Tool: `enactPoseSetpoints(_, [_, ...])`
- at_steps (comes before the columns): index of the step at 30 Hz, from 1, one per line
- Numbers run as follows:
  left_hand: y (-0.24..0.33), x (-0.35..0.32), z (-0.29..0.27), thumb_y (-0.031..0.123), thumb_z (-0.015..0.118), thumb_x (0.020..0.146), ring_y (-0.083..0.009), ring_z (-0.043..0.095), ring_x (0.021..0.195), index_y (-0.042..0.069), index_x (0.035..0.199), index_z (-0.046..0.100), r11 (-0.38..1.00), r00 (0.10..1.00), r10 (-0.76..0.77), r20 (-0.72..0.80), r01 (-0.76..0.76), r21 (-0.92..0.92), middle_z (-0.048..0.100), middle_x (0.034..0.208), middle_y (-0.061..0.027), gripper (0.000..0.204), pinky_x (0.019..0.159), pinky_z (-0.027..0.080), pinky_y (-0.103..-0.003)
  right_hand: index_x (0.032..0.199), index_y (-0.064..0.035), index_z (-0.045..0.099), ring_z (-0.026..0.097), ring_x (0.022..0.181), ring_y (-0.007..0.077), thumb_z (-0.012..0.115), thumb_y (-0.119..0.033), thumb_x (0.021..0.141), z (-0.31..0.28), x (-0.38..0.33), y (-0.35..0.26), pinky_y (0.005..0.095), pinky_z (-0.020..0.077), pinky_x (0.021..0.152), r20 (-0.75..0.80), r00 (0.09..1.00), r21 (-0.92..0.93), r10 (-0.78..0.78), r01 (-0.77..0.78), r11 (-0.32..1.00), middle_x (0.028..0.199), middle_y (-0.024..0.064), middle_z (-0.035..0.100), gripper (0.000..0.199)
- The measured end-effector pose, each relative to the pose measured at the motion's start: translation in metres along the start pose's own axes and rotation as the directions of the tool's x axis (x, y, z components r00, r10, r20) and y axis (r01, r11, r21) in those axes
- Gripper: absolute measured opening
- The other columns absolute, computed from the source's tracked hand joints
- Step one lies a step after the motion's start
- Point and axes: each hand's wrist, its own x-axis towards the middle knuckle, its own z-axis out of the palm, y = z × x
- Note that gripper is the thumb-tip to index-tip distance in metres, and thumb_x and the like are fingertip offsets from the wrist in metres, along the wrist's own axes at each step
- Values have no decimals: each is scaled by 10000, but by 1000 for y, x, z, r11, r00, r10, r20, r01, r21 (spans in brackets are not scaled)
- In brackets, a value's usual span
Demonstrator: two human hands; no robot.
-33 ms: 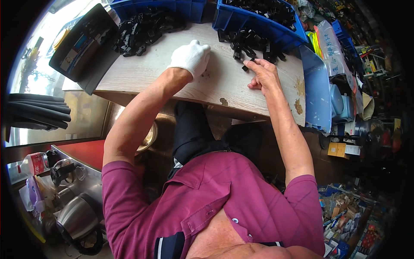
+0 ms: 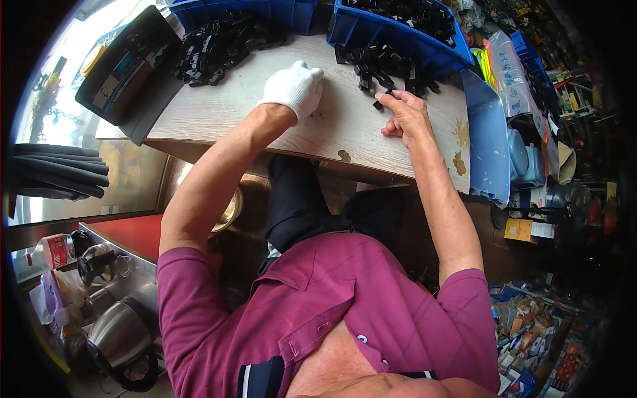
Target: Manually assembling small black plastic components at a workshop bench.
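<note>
My left hand, in a white knit glove, is curled into a fist over the pale wooden table. Whatever it may hold is hidden beneath the fingers. My bare right hand pinches at a small black plastic part with thumb and forefinger, at the near edge of a loose pile of black plastic parts. Its other fingers are bent inward. A second heap of similar black parts lies to the left, beyond my gloved hand.
Blue bins stand along the table's far side, the right one filled with black parts. A tablet in a dark case leans at the left. A pale blue plastic panel borders the right edge. A metal kettle sits lower left.
</note>
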Motion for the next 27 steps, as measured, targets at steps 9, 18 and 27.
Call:
enactPoseSetpoints(9, [-3, -1, 8, 89, 530, 930, -416, 684, 941, 63, 1095, 721, 998, 1000, -15, -24, 13, -53, 661, 1154, -191, 254, 869, 569, -443, 1352, 90, 503, 509, 411, 86, 849, -266, 803, -7, -4, 4, 326, 582, 468, 11, 1000, 49, 15, -15, 999, 545, -26, 477, 740])
enactPoseSetpoints(18, [-1, -1, -15, -4, 556, 864, -412, 684, 979, 29, 1123, 701, 998, 975, 21, 223, -35, 56, 655, 1185, -204, 300, 884, 568, -436, 1457, 115, 414, 498, 413, 107, 843, -271, 821, -9, -14, 3, 324, 557, 477, 50, 998, 12, 37, -38, 999, 514, -15, 439, 858])
enactPoseSetpoints(27, [1, -16, -21, -32, 562, 855, -421, 683, 941, 28, 1251, 555, 984, 959, 164, 230, -175, 29, 662, 1099, -228, 401, 807, 571, -457, 1436, 112, 442, 494, 411, 104, 845, -283, 817, -10, -14, 4, 326, 558, 478, 57, 998, 11, 20, -20, 1000, 509, -17, 433, 838])
